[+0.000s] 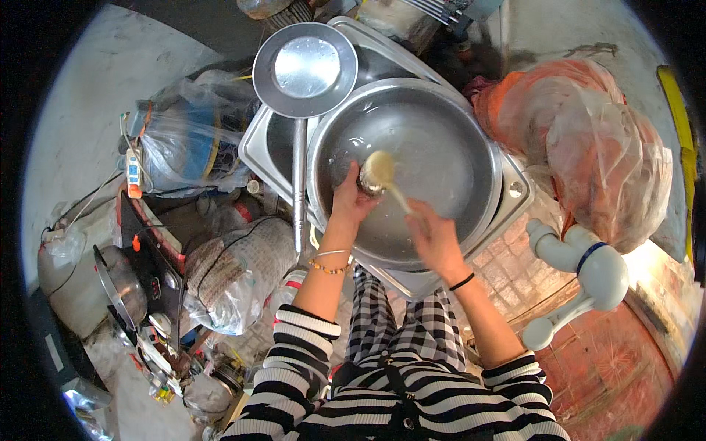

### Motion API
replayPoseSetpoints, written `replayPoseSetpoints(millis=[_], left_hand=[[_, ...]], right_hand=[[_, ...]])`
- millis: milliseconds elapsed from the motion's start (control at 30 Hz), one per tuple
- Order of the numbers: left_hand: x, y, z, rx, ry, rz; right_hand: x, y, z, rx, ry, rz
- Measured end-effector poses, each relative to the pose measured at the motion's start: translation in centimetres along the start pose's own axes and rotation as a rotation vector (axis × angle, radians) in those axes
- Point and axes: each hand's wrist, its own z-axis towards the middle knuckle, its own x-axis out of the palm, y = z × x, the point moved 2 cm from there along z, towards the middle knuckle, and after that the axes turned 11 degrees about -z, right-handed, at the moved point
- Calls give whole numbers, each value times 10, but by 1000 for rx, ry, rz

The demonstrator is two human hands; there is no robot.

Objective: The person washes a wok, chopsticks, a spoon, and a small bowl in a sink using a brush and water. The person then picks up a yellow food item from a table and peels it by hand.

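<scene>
My left hand [353,199] holds a small whitish cup or jar [370,177] over the large metal basin [405,88]. My right hand [436,234] grips the handle of a pale yellowish spoon or brush [380,165], whose rounded head covers the small vessel's mouth; its exact kind is blurred. Water seems to lie in the basin, which rests on a stainless steel double sink [342,27]. A long-handled metal pan or ladle [306,66] lies across the sink's left part, its handle pointing towards me.
Plastic-covered bundles stand at the left [193,132] and right [606,143]. White plastic drain pipes [604,275] hang at the lower right, near a reddish board [612,364]. A power strip [134,171] and a glass-lidded pan [121,286] are on the left.
</scene>
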Motion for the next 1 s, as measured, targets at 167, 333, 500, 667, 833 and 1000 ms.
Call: replayPoseSetpoints(millis=[167, 333, 500, 667, 833, 1000], left_hand=[[-5, 7, 9, 133, -7, -85], [-10, 4, 8, 190, 71, 59], [-17, 0, 13, 159, 43, 4], [-21, 0, 13, 143, 138, -179], [-44, -1, 36, 114, 108, -349], [-7, -6, 1, 149, 81, -275]], right_hand=[[-11, -13, 27, 45, 82, -244], [-6, -4, 18, -93, 98, -256], [-3, 7, 15, -127, 106, -266], [-15, -9, 26, 23, 170, -300], [1, 1, 1, -123, 178, -445], [-22, -45, 34, 93, 36, -370]])
